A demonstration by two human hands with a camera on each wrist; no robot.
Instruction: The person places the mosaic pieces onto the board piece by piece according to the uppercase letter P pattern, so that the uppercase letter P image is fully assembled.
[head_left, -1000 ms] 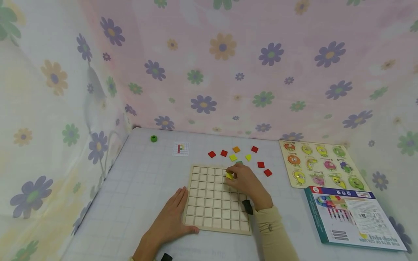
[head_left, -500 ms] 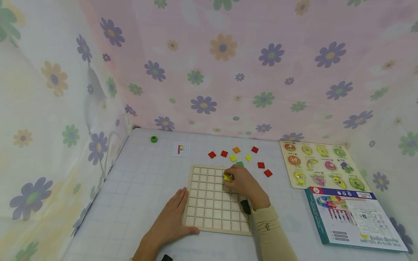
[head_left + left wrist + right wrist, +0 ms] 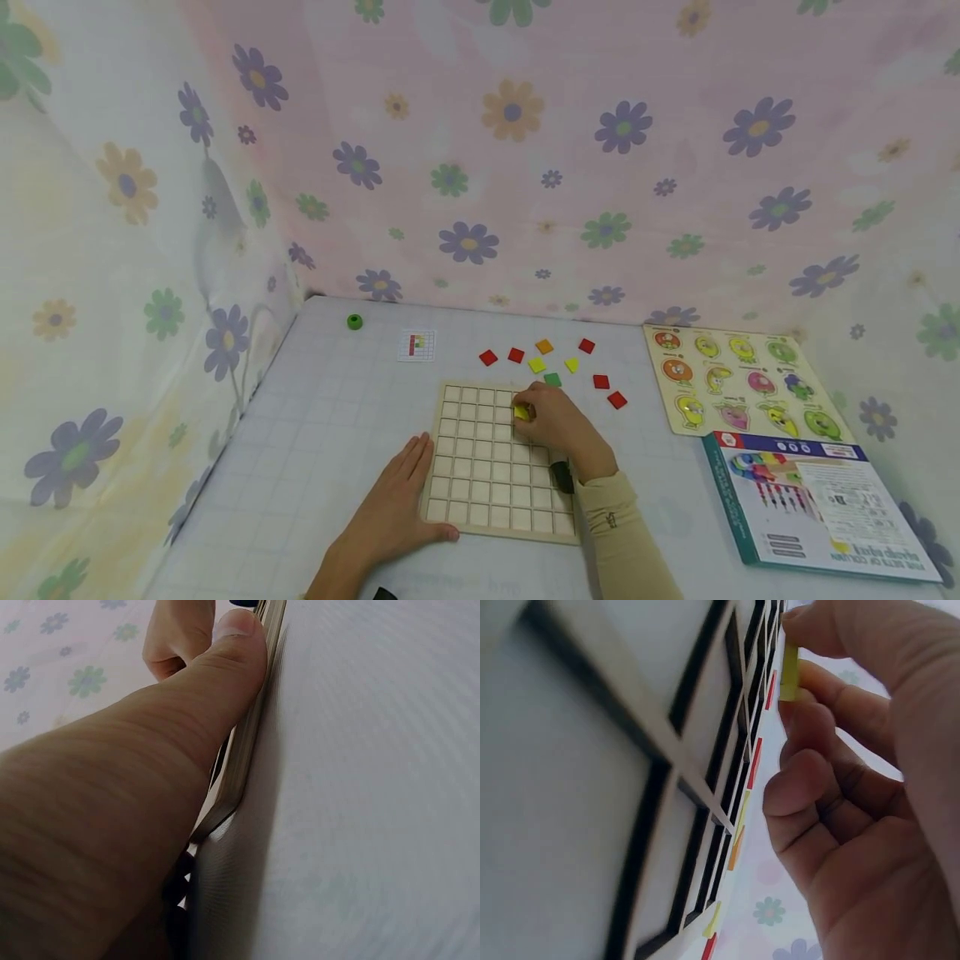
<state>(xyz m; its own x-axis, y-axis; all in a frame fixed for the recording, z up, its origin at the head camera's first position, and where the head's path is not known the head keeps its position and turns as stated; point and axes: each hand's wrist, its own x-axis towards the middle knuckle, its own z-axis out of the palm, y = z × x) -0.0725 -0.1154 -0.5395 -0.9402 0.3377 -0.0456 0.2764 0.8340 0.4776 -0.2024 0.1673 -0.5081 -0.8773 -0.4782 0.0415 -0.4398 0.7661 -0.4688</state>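
Right hand: my right hand hovered over the far right part of the wooden grid board, thumb and fingertips pinching a small yellow tile.
Yellow tile: it sat over a cell in the board's second row from the far edge, toward the right side; in the right wrist view I held it on edge between my thumb and forefinger, just beside the grid's ridges. Whether it touched the board I could not tell.
Left hand: my left hand lay flat on the table, fingers straight and together, its thumb pressed against the board's near left edge.
Board: it lay flat in front of me, every cell that showed unfilled.
Loose tiles: red tiles, an orange tile, two more yellow tiles and a green tile lay scattered just beyond the board's far edge.
Pattern card: a small card lay left of those tiles.
Far corner: a green ring sat well apart from the rest.
Right side: a fruit peg puzzle lay beside a printed box.
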